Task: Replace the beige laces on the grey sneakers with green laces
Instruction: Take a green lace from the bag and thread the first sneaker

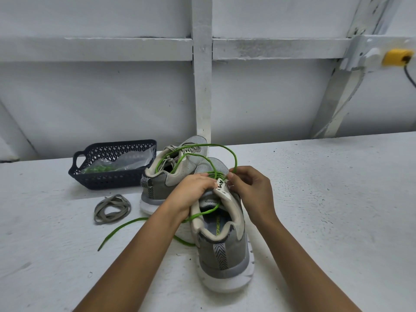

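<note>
Green lace point(234, 158) being threaded through the near grey sneaker point(222, 251), both hands busy at its eyelets.

Heel towards the person, the near sneaker stands on the white desk point(337, 199). The left hand point(191, 190) curls over its left eyelet row by the tongue point(221, 188), and the right hand point(249, 188) pinches the lace at its right row. Slack loops rise beyond its toe and one end trails off to its left. The second sneaker point(171, 174) sits just behind it to the left and looks still laced in beige. The pulled beige laces point(112, 208) lie coiled further left, in front of a dark basket point(108, 176) holding bagged green laces point(101, 168). The lacing appears to be partway up. Next, the pinched end needs feeding through the following eyelet and the slack drawing even.
</note>
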The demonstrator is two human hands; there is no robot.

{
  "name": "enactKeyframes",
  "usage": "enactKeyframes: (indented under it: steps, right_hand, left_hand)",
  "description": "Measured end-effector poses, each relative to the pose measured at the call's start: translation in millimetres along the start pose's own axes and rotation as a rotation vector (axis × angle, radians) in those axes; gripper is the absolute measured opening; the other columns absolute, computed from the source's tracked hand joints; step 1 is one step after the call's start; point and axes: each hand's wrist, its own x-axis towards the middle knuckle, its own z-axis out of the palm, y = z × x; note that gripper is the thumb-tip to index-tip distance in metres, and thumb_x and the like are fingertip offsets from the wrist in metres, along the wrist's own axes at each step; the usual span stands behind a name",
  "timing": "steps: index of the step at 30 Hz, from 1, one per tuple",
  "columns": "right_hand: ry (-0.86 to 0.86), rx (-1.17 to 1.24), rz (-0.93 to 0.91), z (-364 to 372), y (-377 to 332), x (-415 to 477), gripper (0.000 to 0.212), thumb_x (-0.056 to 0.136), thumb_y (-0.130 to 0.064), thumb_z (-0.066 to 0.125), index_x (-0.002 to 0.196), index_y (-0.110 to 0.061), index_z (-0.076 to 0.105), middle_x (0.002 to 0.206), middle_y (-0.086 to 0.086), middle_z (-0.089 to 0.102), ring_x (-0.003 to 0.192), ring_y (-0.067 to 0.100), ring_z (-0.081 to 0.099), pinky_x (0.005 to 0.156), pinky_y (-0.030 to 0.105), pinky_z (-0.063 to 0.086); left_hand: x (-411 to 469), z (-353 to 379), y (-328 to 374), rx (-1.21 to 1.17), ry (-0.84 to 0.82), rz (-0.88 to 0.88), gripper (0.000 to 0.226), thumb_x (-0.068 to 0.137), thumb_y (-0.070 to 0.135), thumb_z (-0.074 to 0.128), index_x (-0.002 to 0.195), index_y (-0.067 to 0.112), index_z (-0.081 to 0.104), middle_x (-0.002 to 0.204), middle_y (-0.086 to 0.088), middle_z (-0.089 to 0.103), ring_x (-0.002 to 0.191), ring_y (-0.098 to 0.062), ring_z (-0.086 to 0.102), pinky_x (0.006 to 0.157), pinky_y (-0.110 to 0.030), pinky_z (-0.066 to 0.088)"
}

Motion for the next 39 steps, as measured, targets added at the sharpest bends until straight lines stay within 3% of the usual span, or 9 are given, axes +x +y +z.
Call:
enactKeyframes:
  steps: [5,13,17,22,26,29,31,34,39]
  right_hand:
    - [-0.018,-0.060,-0.038,0.5,1.4,-0.8,0.016,0.083,-0.008,0.069,0.077,-0.022,0.067,0.073,-0.003,0.070,0.070,0.009,0.064,0.071,0.026,0.054]
    - [-0.019,-0.175,-0.133,1.9,2.4,-2.0,0.011,0.082,-0.009,0.070,0.080,-0.021,0.068,0.074,-0.014,0.068,0.070,-0.006,0.061,0.066,0.007,0.045]
    - [-0.042,-0.197,-0.146,0.9,1.9,-0.9,0.009,0.081,-0.009,0.070,0.082,-0.017,0.070,0.075,-0.014,0.068,0.071,-0.007,0.061,0.067,0.005,0.044]
    - [-0.106,-0.226,-0.112,-3.6,3.9,1.6,0.008,0.081,-0.011,0.071,0.082,-0.018,0.073,0.074,-0.017,0.068,0.071,-0.009,0.061,0.067,0.003,0.042]
    - [-0.182,-0.128,0.024,-5.9,5.9,5.0,0.009,0.084,-0.009,0.068,0.089,-0.013,0.075,0.082,-0.003,0.073,0.078,0.003,0.065,0.076,0.017,0.050]
    - [-0.253,0.002,0.173,-7.5,4.5,6.6,0.015,0.089,-0.006,0.060,0.083,-0.015,0.070,0.079,0.002,0.069,0.076,0.011,0.062,0.074,0.025,0.050]
    - [-0.267,0.098,0.282,-7.7,1.8,9.9,0.018,0.091,-0.006,0.056,0.075,-0.013,0.062,0.067,0.002,0.060,0.065,0.013,0.054,0.063,0.023,0.045]
    - [-0.248,0.161,0.391,-4.2,-0.2,16.0,0.022,0.091,-0.004,0.052,0.070,-0.011,0.051,0.058,0.002,0.046,0.056,0.013,0.040,0.055,0.024,0.033]
    - [-0.170,0.129,0.461,0.7,-1.2,22.2,0.030,0.090,-0.003,0.046,0.061,-0.010,0.044,0.046,-0.001,0.044,0.052,0.016,0.038,0.054,0.027,0.031]
  left_hand:
    - [-2.1,0.8,1.9,-0.008,-0.002,0.002,0.019,0.086,-0.007,0.053,0.100,-0.002,0.065,0.139,-0.013,0.046,0.086,-0.004,0.054,0.066,-0.010,0.046]
    - [-3.7,1.2,3.7,-0.002,0.011,-0.010,0.016,0.086,-0.007,0.054,0.098,-0.004,0.064,0.133,-0.012,0.049,0.080,0.001,0.053,0.057,-0.004,0.046]
    - [-3.7,1.7,3.0,-0.048,0.001,-0.050,0.033,0.086,-0.002,0.057,0.119,-0.008,0.055,0.104,-0.008,0.061,0.075,-0.005,0.059,0.060,-0.011,0.049]
    - [-10.6,3.6,10.2,-0.040,-0.030,-0.029,0.015,0.089,-0.005,0.051,0.099,0.000,0.059,0.078,0.000,0.058,0.055,-0.001,0.060,0.053,-0.011,0.048]
    - [-8.8,4.4,11.2,0.293,-0.037,0.068,0.019,0.088,0.000,0.053,0.091,0.006,0.071,0.078,0.013,0.053,0.072,-0.001,0.055,0.063,-0.010,0.047]
    - [-4.3,8.9,10.4,0.663,-0.007,0.110,0.022,0.082,0.024,0.057,0.062,0.028,0.066,0.085,0.000,0.063,0.096,-0.025,0.059,0.087,-0.030,0.044]
    - [-4.3,15.2,11.4,0.875,0.035,0.125,0.022,0.086,0.026,0.052,0.069,0.027,0.065,0.110,-0.010,0.058,0.115,-0.034,0.047,0.097,-0.033,0.033]
    - [-8.6,19.8,13.2,0.966,0.081,0.170,0.018,0.091,0.021,0.045,0.096,0.018,0.062,0.130,-0.007,0.039,0.125,-0.030,0.029,0.105,-0.031,0.023]
    - [-10.1,16.9,7.5,0.874,0.215,0.323,0.005,0.089,0.013,0.046,0.084,0.013,0.047,0.111,-0.006,0.039,0.115,-0.026,0.033,0.102,-0.034,0.027]
